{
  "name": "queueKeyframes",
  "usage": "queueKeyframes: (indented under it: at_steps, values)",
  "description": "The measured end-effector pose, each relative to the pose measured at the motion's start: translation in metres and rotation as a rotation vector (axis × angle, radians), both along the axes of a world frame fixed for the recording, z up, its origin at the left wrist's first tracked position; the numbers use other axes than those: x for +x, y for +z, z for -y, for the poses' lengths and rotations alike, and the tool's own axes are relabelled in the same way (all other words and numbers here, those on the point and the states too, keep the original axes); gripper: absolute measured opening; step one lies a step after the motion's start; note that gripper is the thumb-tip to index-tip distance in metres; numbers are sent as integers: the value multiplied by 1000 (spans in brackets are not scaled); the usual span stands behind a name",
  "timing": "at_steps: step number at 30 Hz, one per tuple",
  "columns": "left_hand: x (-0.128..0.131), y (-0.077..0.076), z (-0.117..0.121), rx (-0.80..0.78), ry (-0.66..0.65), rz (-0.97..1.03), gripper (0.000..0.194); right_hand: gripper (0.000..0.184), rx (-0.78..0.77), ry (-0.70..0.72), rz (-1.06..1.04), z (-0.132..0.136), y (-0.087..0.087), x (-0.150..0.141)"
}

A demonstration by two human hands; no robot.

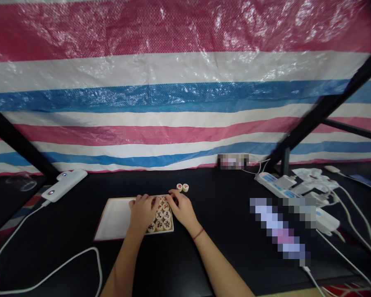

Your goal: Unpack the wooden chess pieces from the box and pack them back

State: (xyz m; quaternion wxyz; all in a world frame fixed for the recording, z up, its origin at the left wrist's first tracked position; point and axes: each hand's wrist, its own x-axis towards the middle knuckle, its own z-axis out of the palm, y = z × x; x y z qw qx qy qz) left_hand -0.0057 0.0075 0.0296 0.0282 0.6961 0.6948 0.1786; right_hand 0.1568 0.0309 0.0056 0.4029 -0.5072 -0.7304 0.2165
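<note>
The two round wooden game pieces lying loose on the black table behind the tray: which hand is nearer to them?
Right. The right hand has fingertips just short of the two round wooden pieces; the left hand rests farther left over the tray.

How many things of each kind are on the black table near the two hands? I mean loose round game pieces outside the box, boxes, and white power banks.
Loose round game pieces outside the box: 2
Shallow box under the left hand and right hand: 1
White power banks: 2
Total: 5
The pieces inside the box are partly hidden by the hands, so they are not counted.
</note>
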Motion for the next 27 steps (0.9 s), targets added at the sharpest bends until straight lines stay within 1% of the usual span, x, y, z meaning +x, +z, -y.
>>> queueKeyframes:
  at_steps: [8, 11, 13, 15, 18, 20, 22, 24, 27]
  values:
    - [5, 3, 0, -84, -18, 75, 23, 22, -32, -2, -25, 0, -1, 1]
    - [4, 3, 0, -97, -3, 139, 18, 24, 34, -4, -15, 0, 0, 0]
    - [3, 2, 0, -84, 6, 175, 16, 30, 103, -13, -3, 0, 2, -1]
    - [3, 1, 0, -61, 21, 197, 16, 30, 144, -22, -8, 1, 5, -1]
    - [3, 1, 0, 3, 57, 226, 16, 22, 181, -15, -38, 3, 9, -1]
    - [3, 4, 0, 72, 62, 289, 17, 18, 203, 14, -35, 5, 12, -1]
    - [3, 7, 0, 128, 22, 405, 19, 23, 205, 75, -15, 7, 14, -2]
    - [4, 10, 1, 147, -59, 541, 19, 29, 192, 147, -14, 9, 14, -3]
    - [8, 11, 2, 131, -171, 661, 18, 27, 177, 194, -61, 11, 10, -7]
